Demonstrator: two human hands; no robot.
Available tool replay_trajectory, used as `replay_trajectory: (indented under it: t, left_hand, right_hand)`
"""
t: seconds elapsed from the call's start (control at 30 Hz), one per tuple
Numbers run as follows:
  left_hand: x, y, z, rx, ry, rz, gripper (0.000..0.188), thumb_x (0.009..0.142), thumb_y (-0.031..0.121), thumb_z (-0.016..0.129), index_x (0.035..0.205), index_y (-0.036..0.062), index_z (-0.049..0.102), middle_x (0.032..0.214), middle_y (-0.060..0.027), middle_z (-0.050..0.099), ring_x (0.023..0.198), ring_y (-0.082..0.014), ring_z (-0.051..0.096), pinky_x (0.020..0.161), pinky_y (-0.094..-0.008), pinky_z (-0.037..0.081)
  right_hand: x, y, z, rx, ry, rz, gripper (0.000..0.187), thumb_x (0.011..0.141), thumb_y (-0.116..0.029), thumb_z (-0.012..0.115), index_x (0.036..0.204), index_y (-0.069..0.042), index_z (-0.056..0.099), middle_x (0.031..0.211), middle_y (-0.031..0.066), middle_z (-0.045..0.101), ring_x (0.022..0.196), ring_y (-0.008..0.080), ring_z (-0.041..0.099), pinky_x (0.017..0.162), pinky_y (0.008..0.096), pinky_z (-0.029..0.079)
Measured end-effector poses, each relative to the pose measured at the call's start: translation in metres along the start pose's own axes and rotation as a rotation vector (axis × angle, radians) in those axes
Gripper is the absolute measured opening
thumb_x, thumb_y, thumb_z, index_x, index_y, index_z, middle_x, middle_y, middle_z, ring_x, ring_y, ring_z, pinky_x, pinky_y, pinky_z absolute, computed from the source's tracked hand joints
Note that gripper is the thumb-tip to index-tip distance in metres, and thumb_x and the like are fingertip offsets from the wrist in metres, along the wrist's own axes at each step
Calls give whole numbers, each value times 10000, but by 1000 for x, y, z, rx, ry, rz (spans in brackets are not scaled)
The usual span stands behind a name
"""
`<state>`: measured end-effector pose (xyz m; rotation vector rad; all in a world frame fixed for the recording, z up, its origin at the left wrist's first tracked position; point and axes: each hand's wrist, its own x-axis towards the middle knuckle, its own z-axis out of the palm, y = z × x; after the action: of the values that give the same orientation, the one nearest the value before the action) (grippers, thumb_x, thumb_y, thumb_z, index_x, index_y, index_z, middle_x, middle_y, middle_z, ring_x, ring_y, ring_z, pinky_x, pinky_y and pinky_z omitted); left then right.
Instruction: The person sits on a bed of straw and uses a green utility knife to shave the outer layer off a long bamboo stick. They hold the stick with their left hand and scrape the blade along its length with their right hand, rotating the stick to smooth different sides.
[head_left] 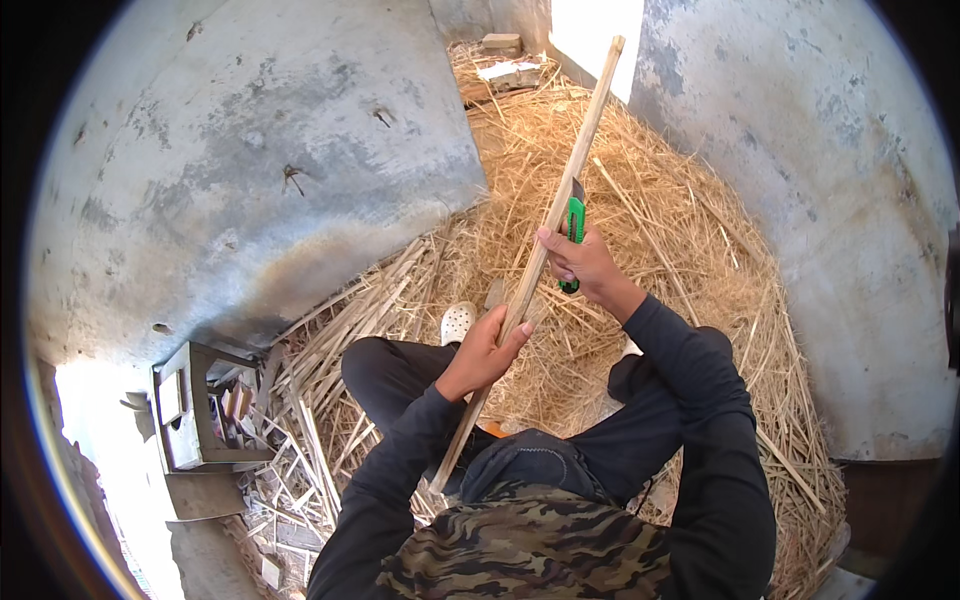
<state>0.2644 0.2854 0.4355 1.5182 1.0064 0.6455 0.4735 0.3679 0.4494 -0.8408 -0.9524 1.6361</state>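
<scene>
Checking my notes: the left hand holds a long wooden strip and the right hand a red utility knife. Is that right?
Not quite: the head view shows the utility knife is green, not red. The left hand does hold the long wooden strip, and the right hand the knife.

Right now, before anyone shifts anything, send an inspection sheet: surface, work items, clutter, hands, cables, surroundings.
Surface: thickly covered with straw-like shavings.
Work items: one long wooden strip, held at a slant; green cutter alongside it.
Clutter: loose strips heaped at left; open wooden frame with small items inside.
Hands: left hand grips the strip's lower part; right hand holds the cutter against the strip.
Cables: nothing seen.
Surroundings: weathered grey walls on both sides; bright opening at the top.
</scene>
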Motion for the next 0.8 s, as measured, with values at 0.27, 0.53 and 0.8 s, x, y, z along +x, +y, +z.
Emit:
replay_trajectory:
  t: [0.27,0.53,0.8]
  left_hand:
    - [-4,24,6,-483,-148,-51,438,1044,333,451,1352,21,444,853,-12,555,548,-46,511,517,-197,444]
    - [-17,35,15,-55,178,50,512,1007,206,527,1463,23,384,894,-54,591,688,-161,599,623,-290,490]
    - [-28,42,31,528,410,162,492,954,173,583,1406,20,464,868,-152,589,791,-294,619,696,-364,481]
  right_hand:
    - [-13,-15,0,156,-129,59,200,941,-225,667,946,-45,582,557,-63,405,429,45,372,408,214,297]
    - [-11,-23,-2,-549,288,-399,525,835,-375,779,1131,3,567,628,-80,425,525,9,398,468,187,312]
    - [3,-10,-8,-510,246,-229,201,890,-210,718,867,-28,636,688,-20,594,584,33,485,535,211,371]
